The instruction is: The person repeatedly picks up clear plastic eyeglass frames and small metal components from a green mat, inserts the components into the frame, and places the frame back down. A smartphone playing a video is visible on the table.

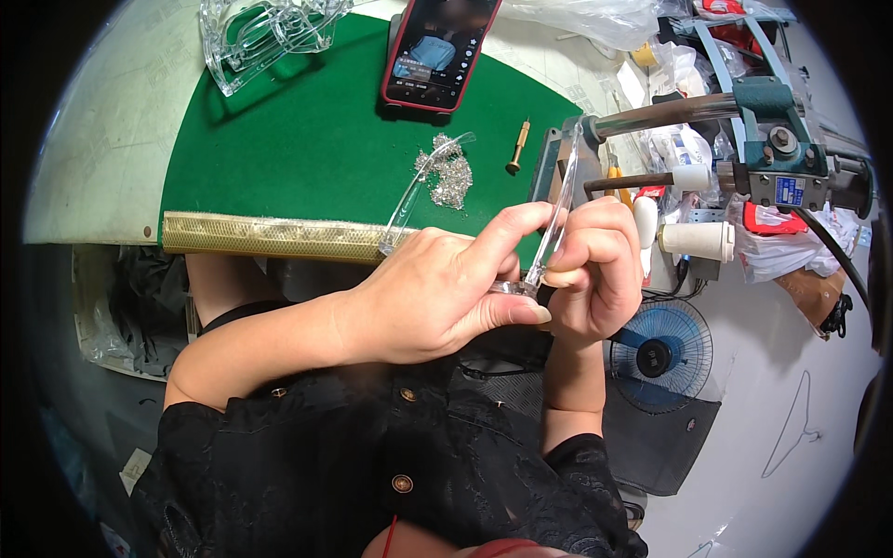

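Observation:
A pair of clear plastic eyeglass frames (561,200) is held just in front of the green mat's near edge. My left hand (423,298) is closed around the front part, its thumb and forefinger beside a hinge; the fingers hide most of the front. My right hand (600,270) pinches at the same corner, where one temple rises upright. The other clear temple (406,205) sticks out beyond my left hand over the mat. Whether my right fingertips hold a small part as well is hidden. Just past that temple lies a pile of tiny silvery screws (451,181).
On the green mat (279,158) are a small brass screwdriver (519,147), a phone (437,56) propped upright and more clear frames (270,37). A metal bench press (777,139) stands at the right, near a paper cup (698,240). Below it is a blue fan (656,355).

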A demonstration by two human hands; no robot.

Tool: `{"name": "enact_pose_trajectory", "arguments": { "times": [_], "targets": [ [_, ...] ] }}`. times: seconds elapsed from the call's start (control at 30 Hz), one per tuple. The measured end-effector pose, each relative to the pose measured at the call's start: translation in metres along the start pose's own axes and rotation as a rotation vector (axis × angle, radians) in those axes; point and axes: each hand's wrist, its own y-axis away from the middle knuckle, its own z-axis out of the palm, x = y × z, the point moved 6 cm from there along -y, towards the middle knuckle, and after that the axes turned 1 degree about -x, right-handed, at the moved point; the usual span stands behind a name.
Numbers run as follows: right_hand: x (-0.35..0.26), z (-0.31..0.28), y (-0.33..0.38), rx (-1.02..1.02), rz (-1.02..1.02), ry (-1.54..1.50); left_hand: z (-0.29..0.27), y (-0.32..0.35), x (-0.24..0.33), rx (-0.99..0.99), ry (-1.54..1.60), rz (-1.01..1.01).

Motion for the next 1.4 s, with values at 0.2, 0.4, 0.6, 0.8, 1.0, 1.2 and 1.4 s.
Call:
{"name": "enact_pose_trajectory", "arguments": {
  "times": [0.2,0.4,0.6,0.8,1.0,1.2,1.4],
  "targets": [
    [0.001,0.000,0.001,-0.015,0.000,0.007,0.001,0.000,-0.002,0.014,-0.049,0.027],
    [0.002,0.001,0.003,0.027,0.029,-0.052,0.002,0.001,-0.002,-0.009,0.076,-0.002],
    [0.003,0.001,0.005,0.046,0.054,-0.093,0.000,-0.002,-0.001,-0.048,0.083,-0.040],
    [0.005,0.000,0.008,0.057,0.056,-0.119,0.000,-0.001,-0.003,-0.049,0.067,-0.034],
    [0.004,0.001,0.007,0.074,0.052,-0.140,0.001,-0.001,-0.003,-0.044,0.091,-0.042],
    [-0.004,-0.003,0.005,0.115,-0.101,-0.002,0.000,-0.002,-0.004,-0.062,0.225,-0.075],
    [-0.009,-0.003,0.010,0.077,-0.220,0.178,0.001,-0.001,-0.004,-0.057,0.382,-0.102]
  ]
}}
